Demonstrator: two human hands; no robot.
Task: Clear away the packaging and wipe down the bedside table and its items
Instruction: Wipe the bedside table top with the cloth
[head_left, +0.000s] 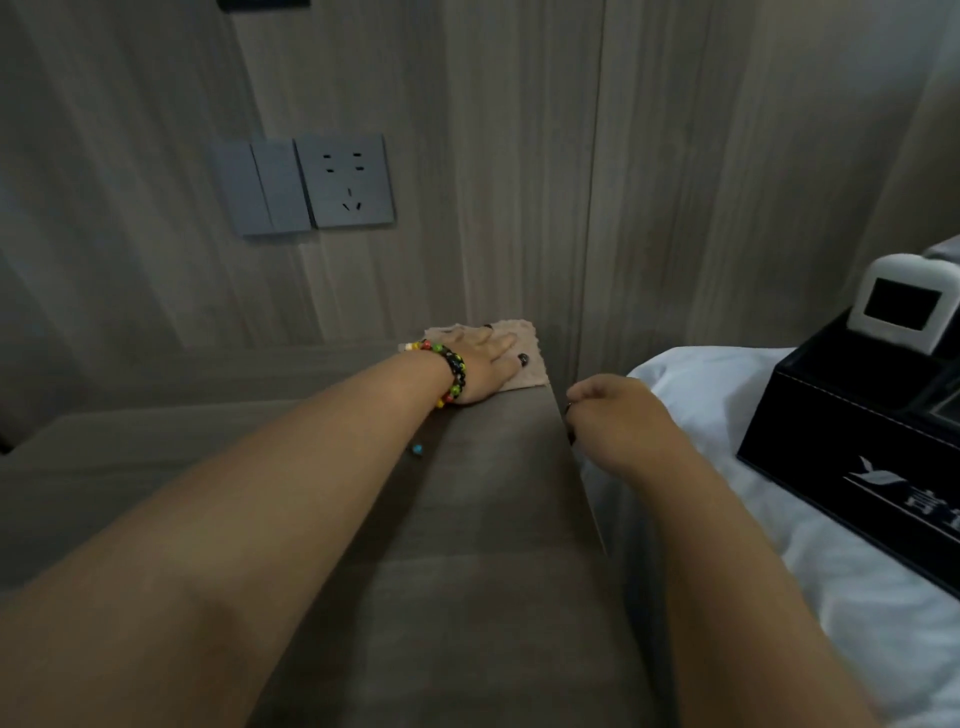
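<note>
Switch plate (261, 188) and wall socket (347, 181) are sitting on the wood panel wall, up and left of the cloth. My left hand (480, 366) is lying flat, fingers straight, pressing the pinkish cloth (524, 345) onto the counter (467, 519) at its far end, right where it meets the wall. Beaded bracelet (451, 375) is riding on that wrist, just left of the cloth. A small blue bead (417, 449) is hanging below the forearm, nearer me than the cloth. My right hand (613, 415) is resting at the counter's right edge, right of the cloth, fingers loosely curled, holding nothing. Further right of the cloth, a black organizer box (831, 441) is sitting on the white bed sheet (701, 379), with a white device with a dark screen (904, 301) standing in it.
</note>
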